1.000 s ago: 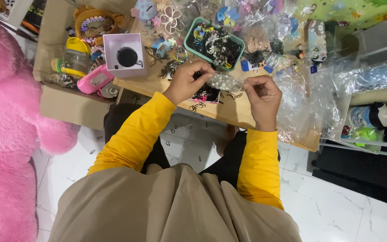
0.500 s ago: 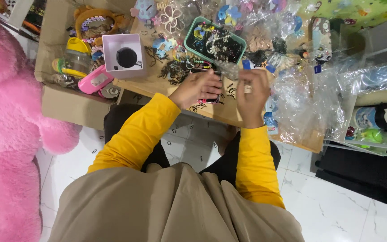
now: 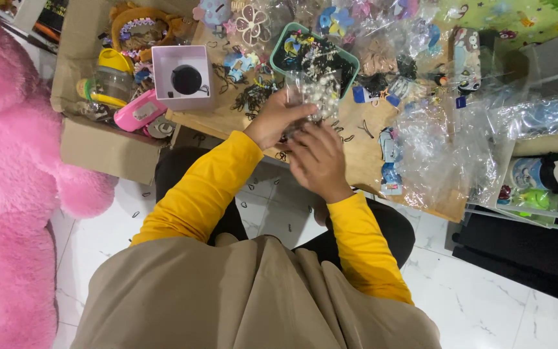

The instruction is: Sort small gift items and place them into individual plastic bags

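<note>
My left hand [image 3: 274, 121] grips a small clear plastic bag of pale beads [image 3: 312, 92], holding it upright over the low wooden table [image 3: 356, 152]. My right hand [image 3: 318, 160] sits just below and in front of the bag, palm down with fingers curled; whether it touches the bag I cannot tell. A teal tray [image 3: 350, 59] filled with dark hair clips and trinkets lies right behind the bag. Both arms wear yellow sleeves.
A pink-rimmed white box with a black round thing [image 3: 184, 79] stands at the table's left. A cardboard box [image 3: 92, 145] of toys sits further left, beside a big pink plush [image 3: 8, 161]. Crumpled clear bags [image 3: 447, 142] cover the table's right. Small clips lie on the white floor [image 3: 485, 304].
The bead bag, held flat between both hands earlier, now stands upright in my left hand. My right hand has moved left and toward me, under the bag.
</note>
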